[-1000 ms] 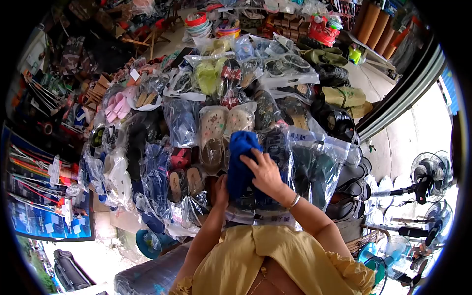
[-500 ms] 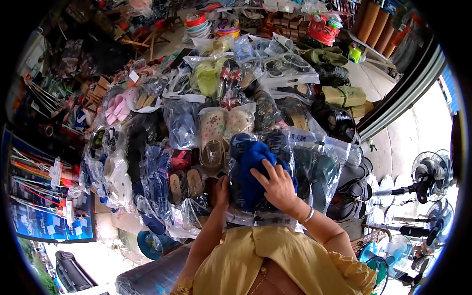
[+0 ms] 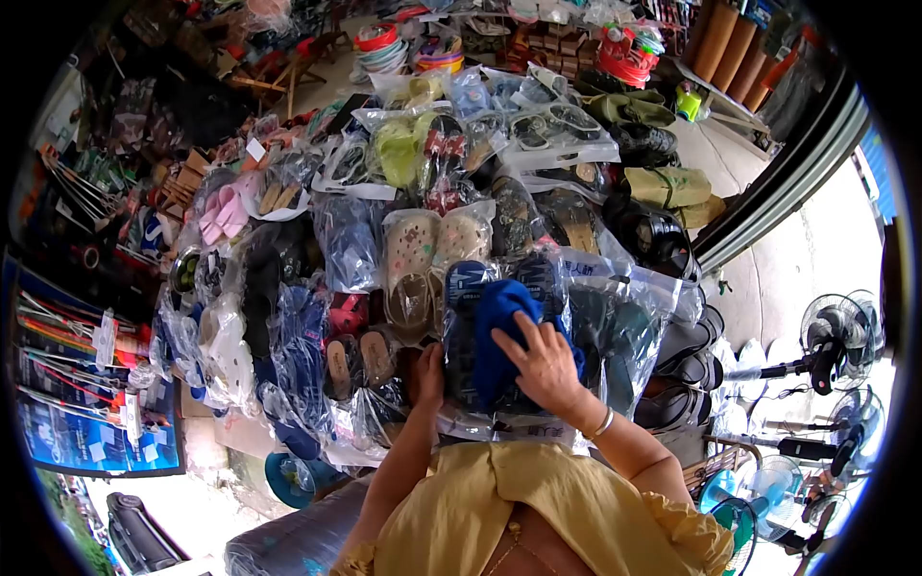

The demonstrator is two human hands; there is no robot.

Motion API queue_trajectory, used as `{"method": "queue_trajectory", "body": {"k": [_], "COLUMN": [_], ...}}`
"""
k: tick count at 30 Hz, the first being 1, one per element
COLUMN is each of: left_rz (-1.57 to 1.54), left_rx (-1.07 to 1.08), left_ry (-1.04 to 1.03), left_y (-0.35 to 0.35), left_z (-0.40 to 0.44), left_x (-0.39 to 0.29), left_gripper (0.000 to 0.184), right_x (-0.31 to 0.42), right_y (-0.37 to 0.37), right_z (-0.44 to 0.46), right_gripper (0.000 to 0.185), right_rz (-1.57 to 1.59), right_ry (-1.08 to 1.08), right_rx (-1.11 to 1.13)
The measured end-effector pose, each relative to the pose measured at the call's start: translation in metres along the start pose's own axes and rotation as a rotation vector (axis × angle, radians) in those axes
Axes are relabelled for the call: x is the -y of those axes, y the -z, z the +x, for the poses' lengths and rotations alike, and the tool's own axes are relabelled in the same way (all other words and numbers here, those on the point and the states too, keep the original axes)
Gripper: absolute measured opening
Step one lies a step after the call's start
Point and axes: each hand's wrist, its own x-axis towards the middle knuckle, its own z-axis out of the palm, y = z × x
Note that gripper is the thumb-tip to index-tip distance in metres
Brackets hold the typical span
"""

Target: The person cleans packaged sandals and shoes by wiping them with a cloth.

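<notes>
A blue cloth [image 3: 501, 326] lies bunched under my right hand [image 3: 549, 363], which presses it onto a pair of navy slippers [image 3: 468, 280] in a clear plastic bag. The fingers of that hand rest over the cloth, and a bracelet [image 3: 602, 423] circles the wrist. My left hand [image 3: 428, 377] is closed at the left side of the bagged slippers, its fingertips partly hidden. Bagged beige clogs [image 3: 411, 242] with small prints lie just beyond. Dark green slippers [image 3: 629, 338] in plastic sit to the right, and tan-soled slippers [image 3: 378, 357] to the left.
Many bagged shoes cover the display, including pink slippers [image 3: 229, 209] and white clogs [image 3: 223, 331]. Several fans [image 3: 837, 331] stand at the right, near black shoes [image 3: 674, 408]. A grey plastic-wrapped item [image 3: 298, 528] sits at the lower left. Colourful basins [image 3: 377, 53] stand at the back.
The blue cloth has shifted very slightly on the slippers, with my right hand still on it. My left hand stays at the same side of the bag.
</notes>
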Motion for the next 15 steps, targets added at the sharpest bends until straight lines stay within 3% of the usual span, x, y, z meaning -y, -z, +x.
{"method": "queue_trajectory", "body": {"k": [3, 5, 6, 9, 10, 11, 13, 15], "left_rz": [-0.104, -0.131, -0.161, -0.054, -0.063, 0.000, 0.062, -0.053], "left_rx": [0.063, 0.072, 0.075, 0.040, 0.038, 0.012, -0.014, -0.035], "left_ry": [-0.001, -0.075, -0.149, -0.021, -0.024, -0.036, -0.045, -0.036], "left_y": [-0.003, 0.006, 0.012, 0.001, -0.001, -0.003, -0.006, -0.011], "left_z": [-0.004, 0.012, 0.016, 0.002, 0.000, -0.003, -0.007, -0.007], "left_x": [-0.012, 0.025, 0.038, 0.001, -0.005, -0.010, -0.013, -0.017], "left_gripper": [0.045, 0.043, 0.042, 0.040, 0.040, 0.040, 0.040, 0.038], "right_x": [0.024, 0.031, 0.029, 0.012, 0.006, 0.001, -0.003, 0.001], "right_y": [-0.029, -0.062, -0.054, -0.017, -0.006, 0.008, 0.020, 0.011], "right_z": [-0.011, -0.022, -0.020, -0.006, -0.002, 0.001, 0.002, -0.010], "right_gripper": [0.077, 0.077, 0.064, 0.060, 0.073, 0.063, 0.081, 0.085], "right_rz": [0.119, 0.045, 0.089, 0.049, 0.012, -0.027, 0.002, 0.080], "right_ry": [0.134, 0.209, 0.178, 0.043, -0.015, -0.043, -0.032, 0.022], "right_rx": [0.023, 0.038, 0.111, 0.097, 0.064, 0.024, 0.002, 0.077]}}
